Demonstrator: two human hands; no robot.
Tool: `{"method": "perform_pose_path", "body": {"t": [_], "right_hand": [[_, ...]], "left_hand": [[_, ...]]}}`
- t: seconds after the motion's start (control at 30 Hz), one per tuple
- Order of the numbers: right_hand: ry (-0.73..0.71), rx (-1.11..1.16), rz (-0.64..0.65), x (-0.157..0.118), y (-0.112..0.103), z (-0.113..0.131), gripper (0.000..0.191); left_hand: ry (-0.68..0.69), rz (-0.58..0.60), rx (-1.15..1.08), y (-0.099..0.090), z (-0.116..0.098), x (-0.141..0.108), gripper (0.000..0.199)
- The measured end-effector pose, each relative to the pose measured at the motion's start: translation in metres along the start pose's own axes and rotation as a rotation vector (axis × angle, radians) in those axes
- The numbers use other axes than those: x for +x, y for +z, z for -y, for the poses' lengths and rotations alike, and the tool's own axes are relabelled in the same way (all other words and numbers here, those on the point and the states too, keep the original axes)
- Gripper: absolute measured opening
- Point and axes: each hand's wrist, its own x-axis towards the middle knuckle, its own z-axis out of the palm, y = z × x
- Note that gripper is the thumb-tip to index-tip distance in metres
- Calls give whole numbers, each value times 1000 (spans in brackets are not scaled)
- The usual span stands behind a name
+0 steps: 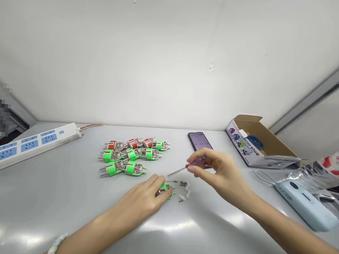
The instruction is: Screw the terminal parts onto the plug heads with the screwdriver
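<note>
While left hand (139,198) on green plug (169,187), screwdriver (180,170) in right hand (220,175)

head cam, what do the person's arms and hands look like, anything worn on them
Both arms are bare with no sleeves in view, and the left hand and right hand wear no gloves. The only thing worn is a pale beaded bracelet on the left wrist. No rings or watch show.
</note>
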Motion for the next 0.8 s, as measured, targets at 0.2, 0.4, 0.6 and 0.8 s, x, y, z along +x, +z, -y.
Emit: {"method": "perform_pose_path", "body": {"t": [0.2, 0.4, 0.6, 0.8], "right_hand": [[-169, -48, -236, 12, 14, -27, 15], [-128, 38, -125, 10, 22, -57, 17], [-125, 74, -8, 5, 21, -56, 18], [-110, 99, 64, 2, 22, -55, 21]], "left_hand": [[-86, 50, -256, -3, 11, -4, 29], [-103, 61, -353, -2, 18, -7, 29], [-98, 38, -343, 5, 20, -11, 37], [-99, 59, -297, 3, 18, -10, 36]]}}
